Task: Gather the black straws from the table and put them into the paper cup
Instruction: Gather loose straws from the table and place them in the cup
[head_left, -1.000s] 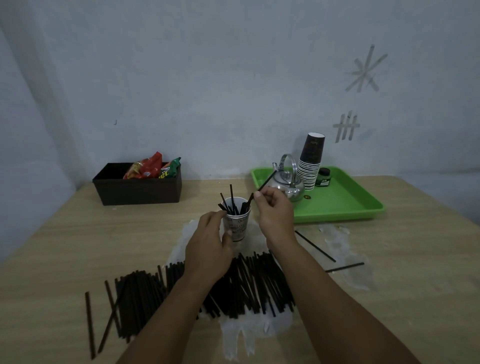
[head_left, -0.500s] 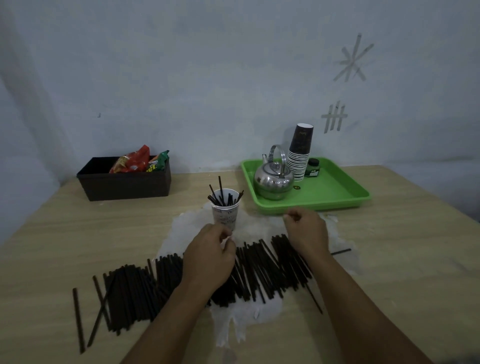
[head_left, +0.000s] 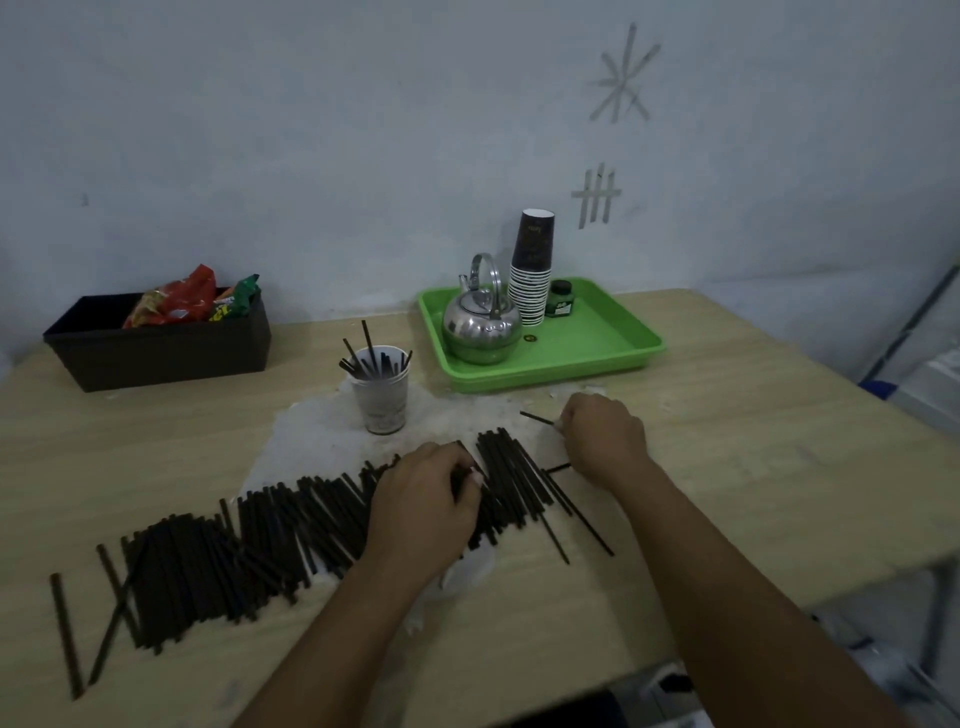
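Note:
A long band of black straws (head_left: 270, 535) lies across the wooden table (head_left: 727, 493), partly on a white sheet. The paper cup (head_left: 380, 391) stands upright behind the band with several straws sticking out of it. My left hand (head_left: 423, 499) rests on the middle of the band with its fingers curled on some straws. My right hand (head_left: 602, 434) is to the right of the band, its fingers pinched on a single black straw (head_left: 536, 418) that points left. A few loose straws (head_left: 576, 512) lie just below it.
A green tray (head_left: 613, 340) at the back right carries a metal kettle (head_left: 482, 322), a stack of paper cups (head_left: 531, 270) and a small dark jar (head_left: 559, 300). A black box (head_left: 161, 348) with snack packets stands at the back left. The table's right edge is near my right forearm.
My right hand left the cup after dropping a straw in, came down to the right of the band and closed on a single straw. My left hand let go of the cup and settled on the pile.

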